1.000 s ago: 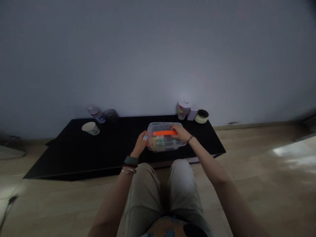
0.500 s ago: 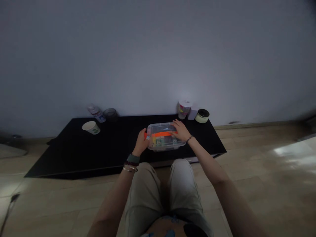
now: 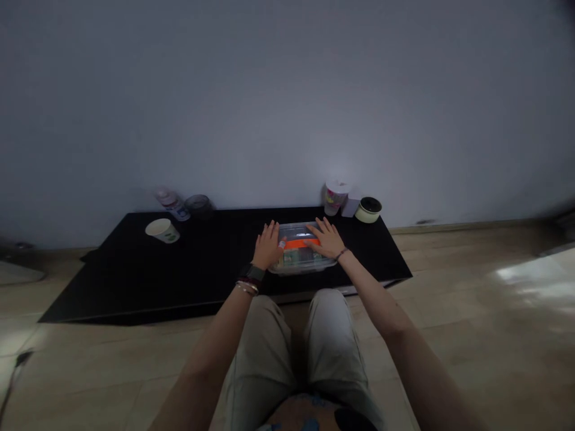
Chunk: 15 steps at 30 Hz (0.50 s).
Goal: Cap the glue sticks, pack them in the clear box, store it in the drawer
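Both hands lie flat, fingers spread, gripping nothing: my left hand (image 3: 268, 244) presses on the left end of a clear plastic box (image 3: 299, 262), my right hand (image 3: 327, 238) on its right end. A grey wall (image 3: 287, 90) fills the upper view, and a wooden floor (image 3: 471, 311) runs under my knees. The black surface (image 3: 179, 275) is low and wide and stands against the wall. The box sits near its front edge, right of the middle, straight ahead of me. An orange handle (image 3: 300, 243) crosses the lid between my hands, and coloured items show through the front wall, too blurred to name. At the far left of the surface a white paper cup (image 3: 162, 230) stands apart, with a tipped bottle (image 3: 168, 202) and a dark jar (image 3: 197, 205) behind it by the wall. At the far right a labelled cup (image 3: 335, 198), a small pale box (image 3: 349, 208) and a round cream tin (image 3: 368, 210) stand close together. A watch and bracelets (image 3: 250, 280) circle my left wrist.
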Available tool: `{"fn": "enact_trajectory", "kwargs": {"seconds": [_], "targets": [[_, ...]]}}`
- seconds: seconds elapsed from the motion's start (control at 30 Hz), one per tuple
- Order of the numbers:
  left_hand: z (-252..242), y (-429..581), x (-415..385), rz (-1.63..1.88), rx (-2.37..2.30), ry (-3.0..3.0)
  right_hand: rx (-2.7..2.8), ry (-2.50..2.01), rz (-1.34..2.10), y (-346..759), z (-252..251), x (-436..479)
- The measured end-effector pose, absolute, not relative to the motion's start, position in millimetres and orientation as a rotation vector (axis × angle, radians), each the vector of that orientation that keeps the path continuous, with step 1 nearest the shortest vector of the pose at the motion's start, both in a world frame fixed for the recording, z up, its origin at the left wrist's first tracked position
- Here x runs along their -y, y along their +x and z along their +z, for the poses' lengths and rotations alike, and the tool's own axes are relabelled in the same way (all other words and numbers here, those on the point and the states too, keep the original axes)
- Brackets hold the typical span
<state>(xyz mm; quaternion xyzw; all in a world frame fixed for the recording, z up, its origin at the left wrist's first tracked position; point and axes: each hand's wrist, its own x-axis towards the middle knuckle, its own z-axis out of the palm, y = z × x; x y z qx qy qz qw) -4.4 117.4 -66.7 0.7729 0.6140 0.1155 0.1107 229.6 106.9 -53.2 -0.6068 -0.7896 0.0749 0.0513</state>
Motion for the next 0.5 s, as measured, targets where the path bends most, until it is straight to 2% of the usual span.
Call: {"fn": "enact_trajectory", "kwargs": {"seconds": [0.33,0.5], "targets": [[-59,0,-111,0.329,-1.864,2.278,2.319,-1.776,0.288,229,-61,-111],[-57,0,-107,0.484,-1.888,2.12,1.826,-1.616,0.403,244,-75,-115]]}}
